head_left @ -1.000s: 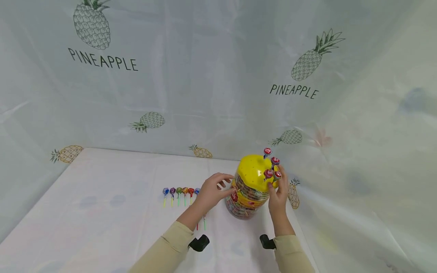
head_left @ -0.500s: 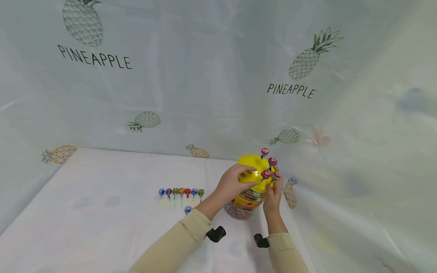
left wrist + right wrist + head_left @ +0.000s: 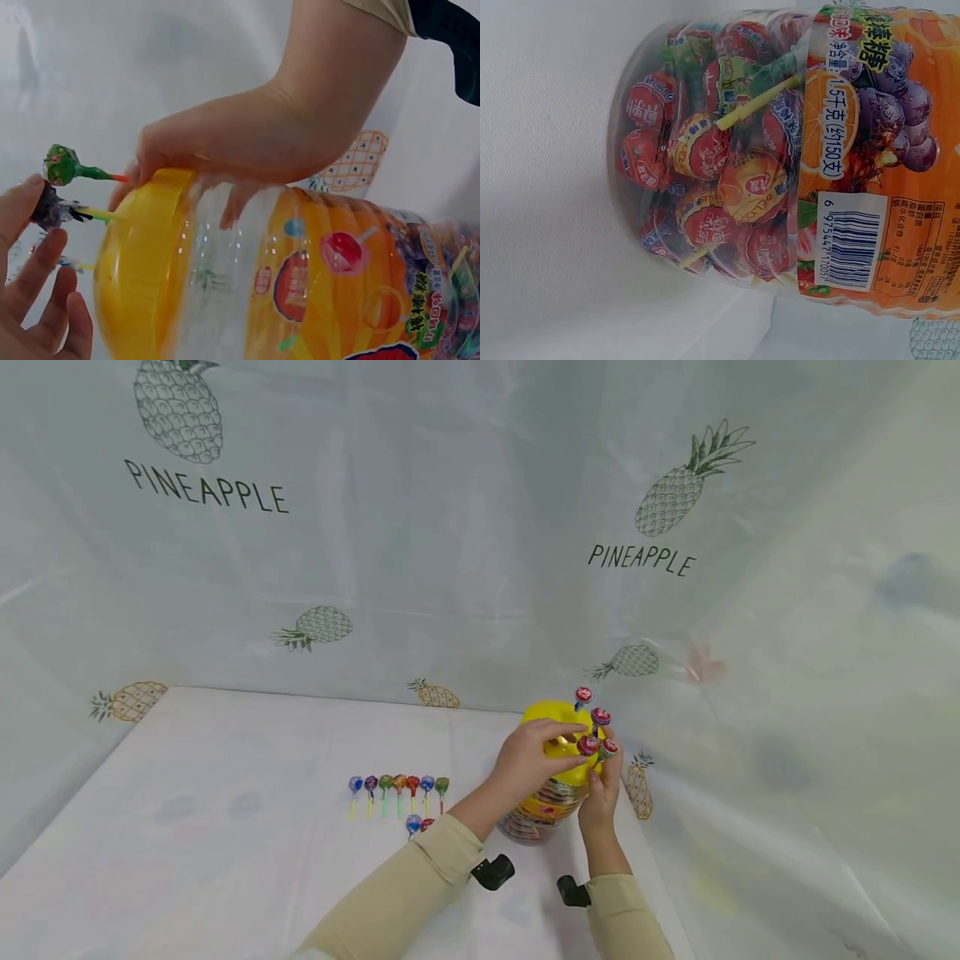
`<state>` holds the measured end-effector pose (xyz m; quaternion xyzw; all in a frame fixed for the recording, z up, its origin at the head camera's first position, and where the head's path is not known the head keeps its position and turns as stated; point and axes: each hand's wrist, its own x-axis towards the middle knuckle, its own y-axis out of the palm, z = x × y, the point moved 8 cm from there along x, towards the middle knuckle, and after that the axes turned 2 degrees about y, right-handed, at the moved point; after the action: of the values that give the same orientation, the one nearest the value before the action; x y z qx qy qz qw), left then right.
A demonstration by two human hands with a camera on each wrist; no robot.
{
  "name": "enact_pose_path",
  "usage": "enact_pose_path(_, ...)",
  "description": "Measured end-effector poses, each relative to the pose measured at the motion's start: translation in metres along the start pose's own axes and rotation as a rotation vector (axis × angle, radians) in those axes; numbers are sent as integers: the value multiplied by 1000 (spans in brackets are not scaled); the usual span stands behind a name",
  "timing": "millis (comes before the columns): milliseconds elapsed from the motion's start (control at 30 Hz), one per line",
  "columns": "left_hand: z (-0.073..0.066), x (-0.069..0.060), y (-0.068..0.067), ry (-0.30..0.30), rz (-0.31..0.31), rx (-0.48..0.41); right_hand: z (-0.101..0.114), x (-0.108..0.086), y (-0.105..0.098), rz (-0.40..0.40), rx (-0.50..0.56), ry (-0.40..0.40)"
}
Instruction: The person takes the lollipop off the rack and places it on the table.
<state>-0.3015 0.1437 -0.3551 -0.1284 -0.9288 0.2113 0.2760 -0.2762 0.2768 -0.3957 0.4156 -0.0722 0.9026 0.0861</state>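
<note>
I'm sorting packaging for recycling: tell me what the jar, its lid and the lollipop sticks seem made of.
Jar: probably clear, glossy plastic, since the candies show through its ribbed wall.
Lid: likely molded plastic, smooth and shiny, evenly yellow with highlights.
Lollipop sticks: seemingly plastic, thin, straight and brightly colored, though coated paper remains possible.

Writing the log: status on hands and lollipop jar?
Left hand pinches purple-wrapped lollipop at yellow lid. Right hand grips lollipop jar. Green-wrapped lollipop close by.
</note>
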Motion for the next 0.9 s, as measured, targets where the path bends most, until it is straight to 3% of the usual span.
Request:
enact_pose_path(233,-10,3,1,27,3,-16,1,0,-1,-9,8,-12)
enact_pose_path(500,-11,-6,-12,69,-103,-238,-1,-1,0,-18,-28,30)
enact_pose_path(633,-9,-14,-19,90,-132,-286,-19,-4,-4,-45,28,79)
enact_pose_path(767,-1,-25,-21,32,-130,-350,-39,-7,-9,-58,63,76)
enact_pose_path(900,14,-40,-20,-28,-131,-375,-27,-5,-7,-59,20,72)
